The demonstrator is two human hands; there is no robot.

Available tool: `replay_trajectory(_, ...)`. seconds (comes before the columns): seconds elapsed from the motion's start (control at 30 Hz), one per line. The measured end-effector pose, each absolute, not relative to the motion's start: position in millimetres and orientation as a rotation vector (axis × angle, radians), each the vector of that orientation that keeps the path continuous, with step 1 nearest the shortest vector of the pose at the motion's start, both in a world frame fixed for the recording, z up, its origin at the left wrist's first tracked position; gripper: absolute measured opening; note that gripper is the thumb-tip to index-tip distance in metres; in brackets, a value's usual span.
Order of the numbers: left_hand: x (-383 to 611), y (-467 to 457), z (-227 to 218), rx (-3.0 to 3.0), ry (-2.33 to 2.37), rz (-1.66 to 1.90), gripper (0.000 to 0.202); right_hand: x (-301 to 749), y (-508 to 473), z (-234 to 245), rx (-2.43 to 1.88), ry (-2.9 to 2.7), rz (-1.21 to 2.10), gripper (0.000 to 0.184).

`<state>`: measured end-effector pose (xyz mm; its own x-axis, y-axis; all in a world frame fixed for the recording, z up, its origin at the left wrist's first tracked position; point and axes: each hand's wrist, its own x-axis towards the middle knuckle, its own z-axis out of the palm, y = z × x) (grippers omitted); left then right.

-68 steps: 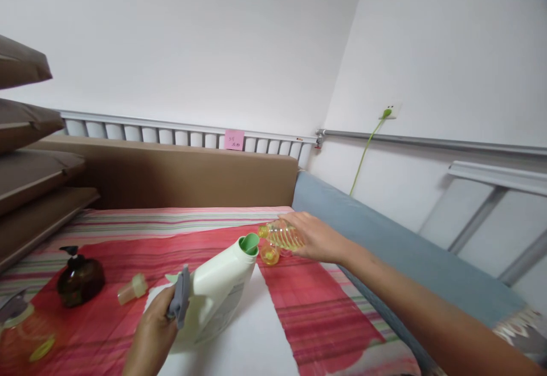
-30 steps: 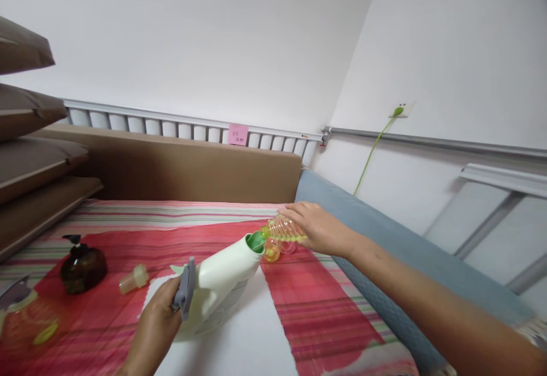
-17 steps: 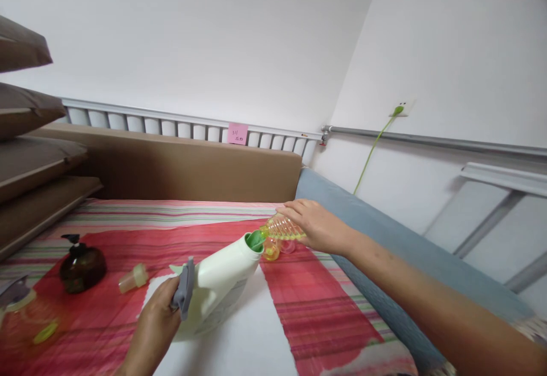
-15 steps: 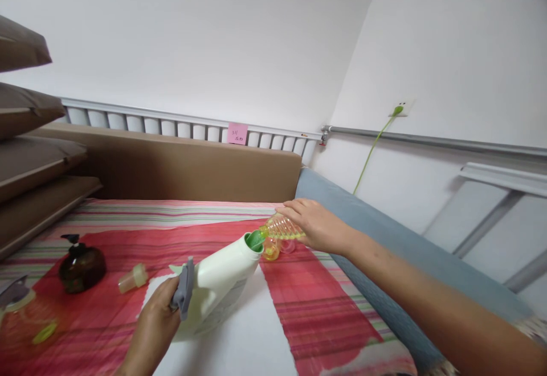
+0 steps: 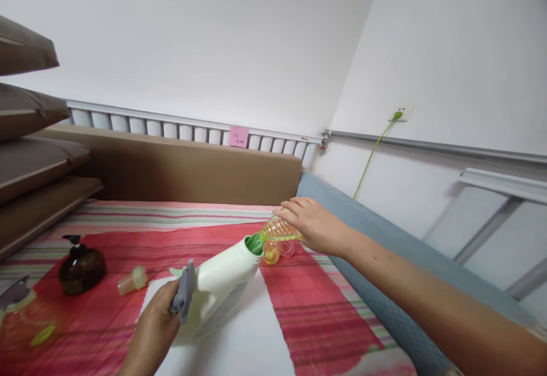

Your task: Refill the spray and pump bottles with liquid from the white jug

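My left hand (image 5: 159, 314) is closed round the grey handle (image 5: 183, 290) of a large white jug (image 5: 217, 285), which tilts with its green-lined mouth up and to the right. Faint print shows on its side. Fingers of my right hand (image 5: 314, 225) wrap a clear ribbed plastic bottle (image 5: 280, 231), tipped so that its yellow-green neck sits at the jug's mouth. Liquid seems to run from the neck into it. Just behind and below, a small clear container with yellow liquid (image 5: 270, 253) stands on the cloth, partly hidden.
To the left are a brown pump bottle (image 5: 81, 268), a small capped cup (image 5: 132, 281) and a clear bottle with a grey top (image 5: 28, 319). A white sheet (image 5: 239, 342) lies on the striped cloth (image 5: 325, 307). Brown cushions (image 5: 38, 162) are stacked at left; a blue bolster (image 5: 367, 222) borders the right.
The ribbed bottle and my right hand have shifted very slightly left. Both hands keep their holds, and the jug stays about as tilted as before. The view has moved a little.
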<state>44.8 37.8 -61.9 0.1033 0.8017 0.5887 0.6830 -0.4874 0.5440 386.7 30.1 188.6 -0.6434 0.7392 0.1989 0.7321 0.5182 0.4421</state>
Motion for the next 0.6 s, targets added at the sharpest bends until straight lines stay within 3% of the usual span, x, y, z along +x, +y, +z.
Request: replay_trajectory(0.6,40,28,-61,2.135,1.519,1.310,0.030,343,25,217,0.948,2.502,1.140,0.054)
